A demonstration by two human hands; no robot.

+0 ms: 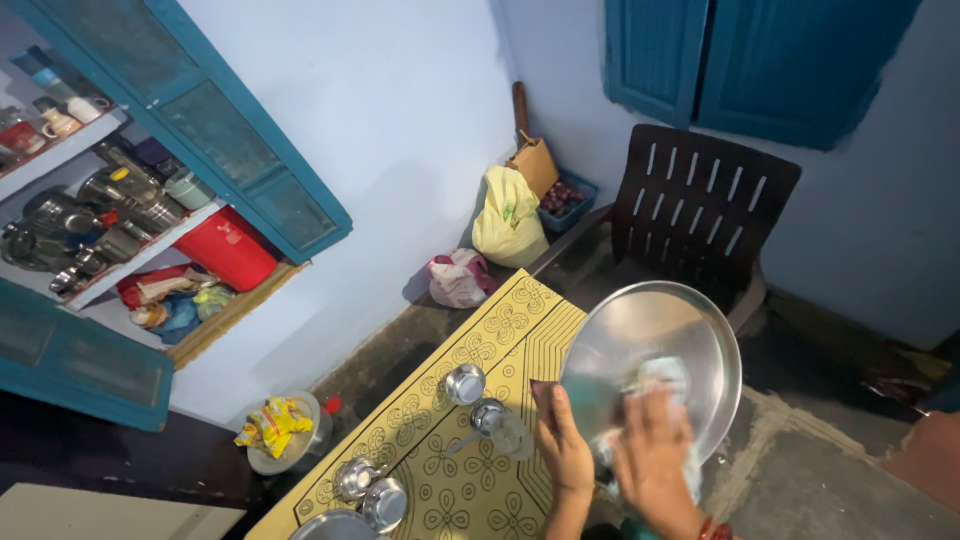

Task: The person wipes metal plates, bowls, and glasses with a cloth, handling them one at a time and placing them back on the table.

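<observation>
1. Above the right end of the yellow patterned surface [470,440], a large round steel plate [655,345] is held tilted, its shiny face turned toward the camera
2. The left hand [562,440] grips the plate's lower left rim, fingers curled over the edge and clenched on it
3. The right hand [655,455] presses a pale cloth [660,380] flat against the plate's face; its fingers are closed over the cloth, and a red bangle [715,530] shows at the wrist
4. On the surface, just left of the left hand, stand two small steel cups: one [465,383] nearer the far edge, the other [490,415] beside a clear glass [510,435] that is partly blurred
5. At the near left corner of the surface sit two more small steel bowls [370,490] touching one another, and the rim of another steel plate [335,525] cut off by the frame edge
6. Behind the held plate stands a dark plastic chair [700,205] against the pale blue wall, below blue shutters [750,55]
7. In the corner lie a yellow bag [508,215], a pink and white bag [458,277] and a blue crate [565,200] with dark contents
8. On the left, an open blue cupboard [240,150] holds steel vessels, jars and a red container [230,248] on its shelves
9. On the floor below it sits a round lid [285,435] with yellow packets on top
</observation>
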